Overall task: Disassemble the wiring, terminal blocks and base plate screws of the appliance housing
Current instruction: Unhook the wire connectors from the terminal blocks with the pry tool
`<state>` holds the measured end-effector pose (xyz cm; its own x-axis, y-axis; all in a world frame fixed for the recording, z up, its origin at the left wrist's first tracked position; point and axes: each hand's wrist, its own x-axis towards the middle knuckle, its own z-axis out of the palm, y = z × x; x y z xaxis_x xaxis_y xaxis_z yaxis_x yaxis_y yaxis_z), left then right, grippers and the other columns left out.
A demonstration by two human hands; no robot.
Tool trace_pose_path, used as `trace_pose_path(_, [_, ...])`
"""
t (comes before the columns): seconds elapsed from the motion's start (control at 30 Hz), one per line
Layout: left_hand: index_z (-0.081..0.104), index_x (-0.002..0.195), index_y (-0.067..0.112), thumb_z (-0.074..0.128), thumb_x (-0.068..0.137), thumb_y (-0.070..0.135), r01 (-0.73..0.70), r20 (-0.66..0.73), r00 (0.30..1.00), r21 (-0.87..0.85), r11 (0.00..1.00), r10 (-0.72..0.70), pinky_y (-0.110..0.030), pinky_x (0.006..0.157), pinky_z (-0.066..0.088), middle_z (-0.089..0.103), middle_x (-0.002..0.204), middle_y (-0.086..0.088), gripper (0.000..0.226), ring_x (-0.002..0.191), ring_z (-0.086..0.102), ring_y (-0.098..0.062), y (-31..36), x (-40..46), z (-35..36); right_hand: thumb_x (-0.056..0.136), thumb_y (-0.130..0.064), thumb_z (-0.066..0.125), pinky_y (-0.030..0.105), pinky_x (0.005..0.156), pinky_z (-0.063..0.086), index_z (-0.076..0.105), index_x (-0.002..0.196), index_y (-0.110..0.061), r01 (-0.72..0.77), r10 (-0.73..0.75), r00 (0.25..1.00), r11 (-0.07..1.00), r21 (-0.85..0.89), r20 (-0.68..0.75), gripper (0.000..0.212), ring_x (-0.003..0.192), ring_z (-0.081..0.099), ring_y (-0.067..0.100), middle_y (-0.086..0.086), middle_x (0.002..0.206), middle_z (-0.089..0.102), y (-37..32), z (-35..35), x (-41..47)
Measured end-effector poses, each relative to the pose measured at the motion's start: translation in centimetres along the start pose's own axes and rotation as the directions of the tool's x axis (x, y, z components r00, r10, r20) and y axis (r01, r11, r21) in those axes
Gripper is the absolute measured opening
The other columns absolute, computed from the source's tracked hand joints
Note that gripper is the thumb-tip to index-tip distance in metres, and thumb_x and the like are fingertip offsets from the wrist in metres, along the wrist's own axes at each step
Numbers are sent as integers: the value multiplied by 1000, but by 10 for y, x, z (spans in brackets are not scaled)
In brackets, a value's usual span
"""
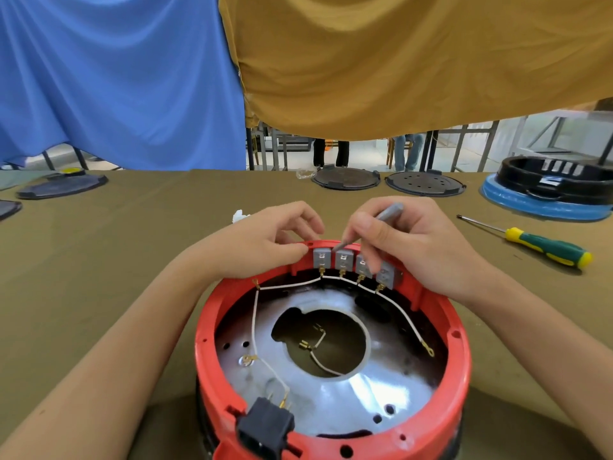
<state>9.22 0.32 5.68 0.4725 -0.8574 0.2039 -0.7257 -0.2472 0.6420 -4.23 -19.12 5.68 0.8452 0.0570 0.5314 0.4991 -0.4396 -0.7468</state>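
- I see the red housing [331,360] sitting open side up on the table [132,244], at the 6 o'clock part of my view, just in front of the person.
- At the housing's 12 o'clock rim, four grey terminal blocks [358,265] stand in a row, linked along their lower ends by a white wire [348,280] with brass connectors.
- The left hand [265,240] rests on the rim at about 11 o'clock, fingers curled, its fingertips pinched just beside the leftmost block; I cannot tell what, if anything, they grip.
- The right hand [404,247] holds a thin grey tool [381,220] like a pen, its tip touching the top of the second block from the left.
- Inside the housing, a shiny metal base plate [331,403] has a round hole in the middle, and a loose white wire lies within that hole.
- A black plug socket [265,426] sits in the rim at 7 o'clock.
- A green and yellow screwdriver [537,244] lies on the table at 3 o'clock, well apart from the housing.
- Two black round plates [384,182] lie at the far edge at 12 o'clock; a black and blue housing [547,190] stands at 2 o'clock.
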Motion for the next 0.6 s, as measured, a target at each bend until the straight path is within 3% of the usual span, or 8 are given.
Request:
trace_pose_path(0.1, [65,105,31,61,90,20,4,8,1000,-57,998,-4,-50,97,50,68,109,5,20,97,69,-23,-2,-2,-2,97,-21,56,49,76,52,66,86,-3,32,-32,998,999,0,49,23,62,61,26,12,64,66,-7,-1,-3])
trace_pose_path(0.17, [67,104,30,63,87,23,22,5,1000,-104,994,-22,-51,97,50,69,110,2,19,98,69,-25,-4,-3,-4,93,-20,64,51,71,51,66,88,-6,25,-22,996,999,-42,81,16,68,63,32,11,72,69,-10,-2,-4])
trace_pose_path(0.3, [68,102,29,64,87,20,26,-29,999,-118,993,-30,-47,90,55,70,107,4,18,91,71,-25,-9,-5,-8,84,-15,77,44,77,52,67,94,-11,-29,47,994,982,-185,96,14,77,65,27,6,83,70,-9,-5,-7])
trace_pose_path(0.4, [68,97,28,65,89,14,9,-66,998,-70,998,-13,-32,77,55,70,95,16,17,83,70,-8,-10,-5,-9,84,-11,78,39,85,54,67,95,-17,-46,64,996,959,-280,55,16,82,69,17,-1,86,72,-7,-7,-5])
trace_pose_path(0.5, [69,90,32,71,85,22,-74,-142,986,100,992,88,-31,89,50,61,104,17,11,101,61,-1,-2,-6,-11,83,-6,78,38,90,55,64,99,-15,-125,131,991,948,-292,1,23,91,70,16,-6,92,73,0,-6,-3])
trace_pose_path(0.6, [73,82,36,77,81,30,-240,-53,965,224,945,258,-20,96,36,51,108,17,8,109,48,-4,13,-18,-12,81,4,75,23,85,54,63,101,-13,-213,207,977,967,-140,-56,29,97,69,10,-3,99,74,7,-5,-8])
